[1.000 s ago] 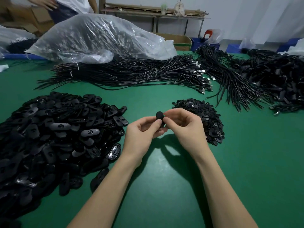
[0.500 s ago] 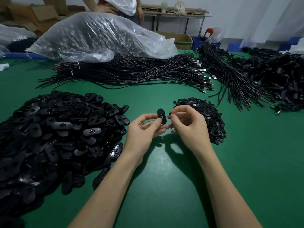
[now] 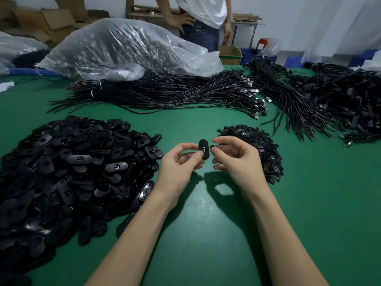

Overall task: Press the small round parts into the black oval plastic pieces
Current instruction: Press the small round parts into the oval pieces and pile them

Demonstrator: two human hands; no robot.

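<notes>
Pinched upright between thumb and fingers of the left hand [image 3: 177, 162], a black oval piece [image 3: 204, 150] is held above the green table [image 3: 206, 213], its slotted face turned toward the camera, presumably so the seat can be seen and met square. Just beside it, a small round part [image 3: 212, 148] is gripped at the fingertips of the right hand [image 3: 237, 159]; whether the two parts touch yet cannot be told. The heap of oval pieces [image 3: 72, 172] is kept at the left and the smaller heap of round parts [image 3: 257, 145] at the right, each seemingly placed under the hand that draws from it. Farther back, bundles of black cables [image 3: 175, 93] with metal plugs are laid across the table, and a clear plastic bag [image 3: 123, 46] is slumped behind them. Beyond the table, a standing person [image 3: 202, 19], cardboard boxes [image 3: 51, 23], blue bins [image 3: 259, 56] and a white wall are seen.
</notes>
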